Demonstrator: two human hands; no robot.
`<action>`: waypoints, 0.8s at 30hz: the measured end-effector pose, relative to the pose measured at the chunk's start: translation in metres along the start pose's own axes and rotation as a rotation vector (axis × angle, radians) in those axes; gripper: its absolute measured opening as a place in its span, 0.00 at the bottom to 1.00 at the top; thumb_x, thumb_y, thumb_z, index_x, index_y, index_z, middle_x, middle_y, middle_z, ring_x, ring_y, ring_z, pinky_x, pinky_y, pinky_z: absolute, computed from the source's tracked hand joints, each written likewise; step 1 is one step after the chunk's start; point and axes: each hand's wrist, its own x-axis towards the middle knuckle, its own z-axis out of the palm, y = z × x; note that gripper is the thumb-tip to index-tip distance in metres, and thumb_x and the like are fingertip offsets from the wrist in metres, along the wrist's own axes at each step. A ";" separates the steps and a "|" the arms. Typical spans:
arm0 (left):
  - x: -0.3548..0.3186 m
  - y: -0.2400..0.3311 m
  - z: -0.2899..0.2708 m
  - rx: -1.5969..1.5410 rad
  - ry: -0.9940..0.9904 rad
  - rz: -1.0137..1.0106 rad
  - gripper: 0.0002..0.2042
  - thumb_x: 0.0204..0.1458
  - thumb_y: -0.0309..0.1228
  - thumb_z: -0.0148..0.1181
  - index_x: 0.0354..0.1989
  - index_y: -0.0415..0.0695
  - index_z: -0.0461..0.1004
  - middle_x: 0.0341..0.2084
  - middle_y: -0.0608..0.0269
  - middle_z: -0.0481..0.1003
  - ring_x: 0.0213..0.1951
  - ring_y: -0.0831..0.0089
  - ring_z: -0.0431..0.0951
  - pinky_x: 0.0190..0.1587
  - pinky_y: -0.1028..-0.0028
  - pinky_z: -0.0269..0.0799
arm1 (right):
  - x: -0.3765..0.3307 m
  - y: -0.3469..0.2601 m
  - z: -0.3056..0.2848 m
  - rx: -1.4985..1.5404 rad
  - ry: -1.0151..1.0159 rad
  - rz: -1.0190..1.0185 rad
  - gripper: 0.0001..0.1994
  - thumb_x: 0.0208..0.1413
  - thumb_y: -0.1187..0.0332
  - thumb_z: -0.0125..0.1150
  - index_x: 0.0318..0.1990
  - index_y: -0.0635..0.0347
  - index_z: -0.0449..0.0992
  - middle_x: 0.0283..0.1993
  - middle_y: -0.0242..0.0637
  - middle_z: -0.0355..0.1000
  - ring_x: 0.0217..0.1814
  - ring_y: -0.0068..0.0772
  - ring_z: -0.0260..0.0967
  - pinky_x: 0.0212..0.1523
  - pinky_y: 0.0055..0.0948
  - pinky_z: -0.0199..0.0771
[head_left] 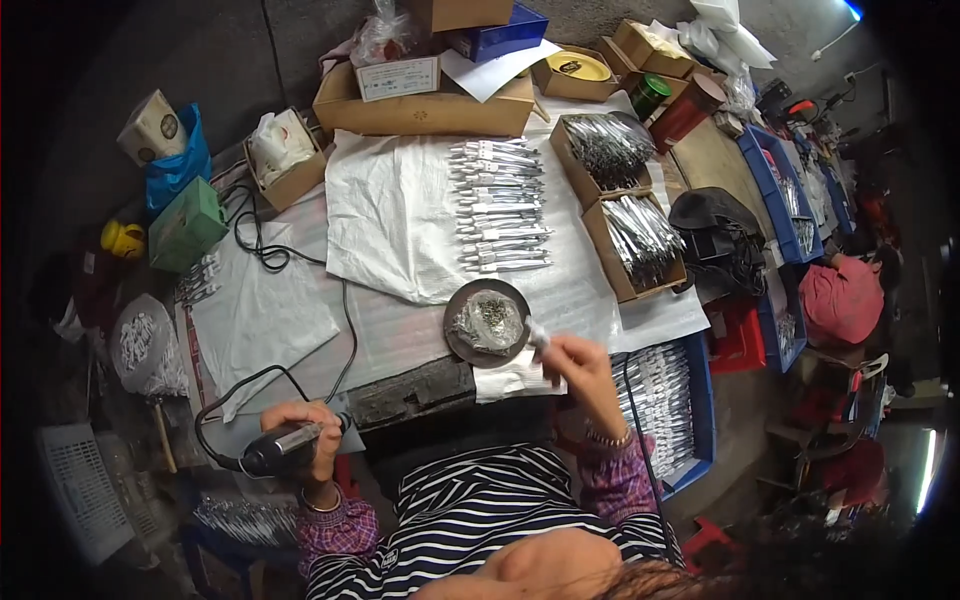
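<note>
Striped sleeves low, my left hand (300, 425) grips the corded power screwdriver (285, 445) — right hand (575, 360) pinches a small metal part (537, 337) by the round dish of screws (488, 322); a nudge could spill it.

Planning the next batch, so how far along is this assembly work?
Done, it seems: rows of finished metal pieces lie on the white sheet. In hand: the left hand grips a corded power driver, the right hand holds a small piece by the round tray of small parts. Left: two cardboard boxes remain full.
</note>
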 end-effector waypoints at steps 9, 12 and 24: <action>-0.002 -0.004 -0.014 -0.034 0.006 0.067 0.20 0.46 0.27 0.64 0.41 0.41 0.58 0.23 0.59 0.69 0.23 0.70 0.70 0.28 0.71 0.69 | 0.103 -0.020 -0.018 -0.497 0.158 -0.504 0.07 0.46 0.76 0.62 0.35 0.65 0.75 0.28 0.36 0.73 0.27 0.23 0.69 0.30 0.20 0.68; 0.000 -0.002 -0.011 -0.056 0.093 0.094 0.19 0.46 0.26 0.62 0.42 0.41 0.58 0.22 0.59 0.69 0.23 0.70 0.70 0.28 0.71 0.68 | 0.117 -0.015 -0.012 -0.519 0.068 -0.402 0.06 0.43 0.75 0.63 0.31 0.64 0.75 0.27 0.39 0.73 0.28 0.32 0.72 0.31 0.26 0.70; 0.003 -0.002 -0.014 -0.044 0.132 0.055 0.19 0.45 0.28 0.61 0.41 0.41 0.57 0.22 0.59 0.69 0.22 0.71 0.69 0.27 0.71 0.67 | 0.134 0.024 -0.002 -0.713 0.104 -0.541 0.06 0.37 0.75 0.64 0.27 0.59 0.76 0.26 0.36 0.70 0.34 0.38 0.67 0.35 0.32 0.67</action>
